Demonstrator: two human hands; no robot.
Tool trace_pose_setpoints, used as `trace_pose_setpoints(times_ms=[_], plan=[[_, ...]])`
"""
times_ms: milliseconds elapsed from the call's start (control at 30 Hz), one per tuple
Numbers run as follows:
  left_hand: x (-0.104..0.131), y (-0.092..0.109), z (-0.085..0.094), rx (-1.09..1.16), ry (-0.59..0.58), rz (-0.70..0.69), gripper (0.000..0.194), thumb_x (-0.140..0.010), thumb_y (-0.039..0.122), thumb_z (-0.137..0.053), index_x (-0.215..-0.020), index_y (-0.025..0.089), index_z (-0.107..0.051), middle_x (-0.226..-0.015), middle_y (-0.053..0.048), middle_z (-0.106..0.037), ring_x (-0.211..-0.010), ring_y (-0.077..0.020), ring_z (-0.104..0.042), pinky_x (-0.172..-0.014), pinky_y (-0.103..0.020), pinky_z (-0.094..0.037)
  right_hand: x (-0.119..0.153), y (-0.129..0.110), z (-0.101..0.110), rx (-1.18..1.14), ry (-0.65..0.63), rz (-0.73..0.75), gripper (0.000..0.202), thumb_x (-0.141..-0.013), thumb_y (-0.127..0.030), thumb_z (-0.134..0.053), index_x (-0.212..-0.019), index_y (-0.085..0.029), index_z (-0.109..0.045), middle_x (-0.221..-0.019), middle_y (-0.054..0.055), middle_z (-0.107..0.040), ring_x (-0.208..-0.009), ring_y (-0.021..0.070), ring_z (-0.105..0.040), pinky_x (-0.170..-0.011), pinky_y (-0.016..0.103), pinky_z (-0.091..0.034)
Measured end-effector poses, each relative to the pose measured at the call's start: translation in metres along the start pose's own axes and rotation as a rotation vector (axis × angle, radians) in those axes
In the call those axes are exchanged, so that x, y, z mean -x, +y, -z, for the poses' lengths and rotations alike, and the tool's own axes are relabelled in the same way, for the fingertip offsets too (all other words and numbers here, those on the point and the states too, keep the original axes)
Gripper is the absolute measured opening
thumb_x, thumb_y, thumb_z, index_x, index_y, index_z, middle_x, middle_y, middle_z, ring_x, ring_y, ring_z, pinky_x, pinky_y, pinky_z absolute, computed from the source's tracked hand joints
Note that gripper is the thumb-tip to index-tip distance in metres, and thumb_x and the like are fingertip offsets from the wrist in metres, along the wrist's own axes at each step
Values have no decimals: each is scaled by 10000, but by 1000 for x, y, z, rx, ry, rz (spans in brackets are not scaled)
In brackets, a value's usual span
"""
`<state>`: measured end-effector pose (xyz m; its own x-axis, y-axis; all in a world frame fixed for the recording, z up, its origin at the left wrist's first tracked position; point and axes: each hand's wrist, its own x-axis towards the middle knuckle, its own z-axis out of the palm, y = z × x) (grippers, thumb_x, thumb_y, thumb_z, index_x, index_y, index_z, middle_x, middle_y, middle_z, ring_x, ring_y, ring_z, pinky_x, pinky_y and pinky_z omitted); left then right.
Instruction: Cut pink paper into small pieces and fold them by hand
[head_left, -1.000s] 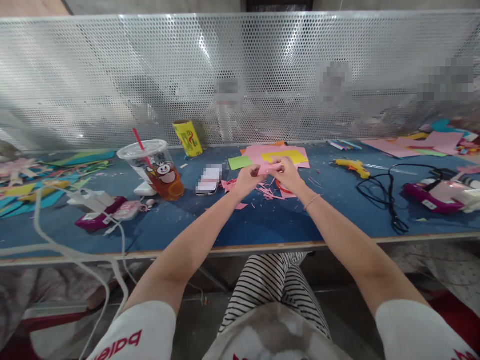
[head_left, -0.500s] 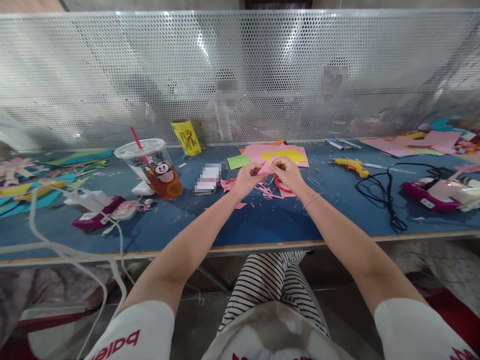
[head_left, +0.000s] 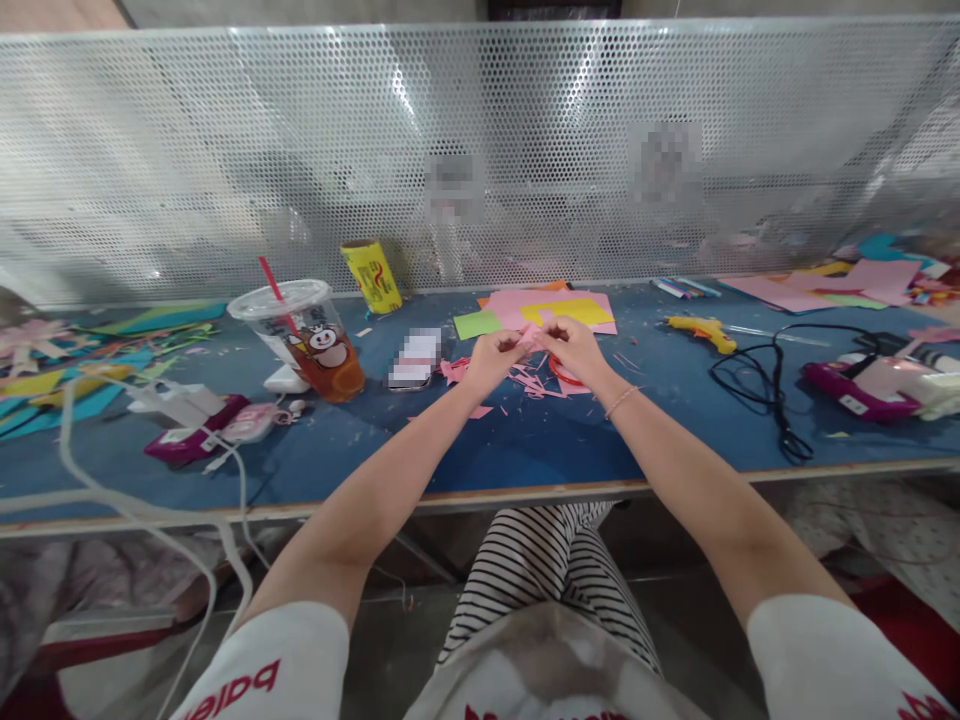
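Observation:
A small piece of pink paper is pinched between my two hands, above the blue table. My left hand grips its left side, fingers closed. On the other side my right hand holds it with thumb and fingertips. Below the hands lie pink paper strips and the red handle of what looks like scissors, partly hidden by my right hand. Behind them sit stacked sheets of pink paper, with a yellow sheet and a green piece.
Left of my hands are a phone, a drink cup with straw, a yellow can-like tube and a purple power strip. Rightward lie a yellow glue gun, a black cable and markers. A perforated metal screen stands behind.
The pink paper has changed shape slightly between my fingers and looks more folded or crumpled. My hands stay in nearly the same place.

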<state>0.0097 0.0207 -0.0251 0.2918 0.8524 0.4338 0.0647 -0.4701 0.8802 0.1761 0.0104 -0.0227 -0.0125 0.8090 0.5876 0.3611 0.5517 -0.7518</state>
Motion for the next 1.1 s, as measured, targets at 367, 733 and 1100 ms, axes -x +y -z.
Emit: trace_pose_setpoints(times_ms=[367,733,1100], plan=[[3,9,0,-92,32,17,261,-639,394,-685,-589,142,-636,-562,1,-581,-604,-133,-547,-576,-244,-421,0,0,0,58,24,39,205,-736,-385,-596,-720,-181,-588,-761,27,-568,-731,160,-529,-737,345,-441],[0,1,2,-58,89,28,279,-652,399,-675,-591,132,-621,-576,-10,-603,-569,-110,-540,-556,-230,-393,0,-3,1,48,42,49,209,-739,-384,-588,-710,-178,-571,-749,21,-563,-707,147,-519,-721,330,-441],[-1,-3,1,33,57,20,267,-637,368,-701,-704,141,-576,-609,18,-573,-585,-103,-561,-614,-255,-458,-1,0,0,-59,-10,15,187,-720,-355,-606,-728,-183,-534,-734,11,-553,-705,141,-519,-704,310,-438]])
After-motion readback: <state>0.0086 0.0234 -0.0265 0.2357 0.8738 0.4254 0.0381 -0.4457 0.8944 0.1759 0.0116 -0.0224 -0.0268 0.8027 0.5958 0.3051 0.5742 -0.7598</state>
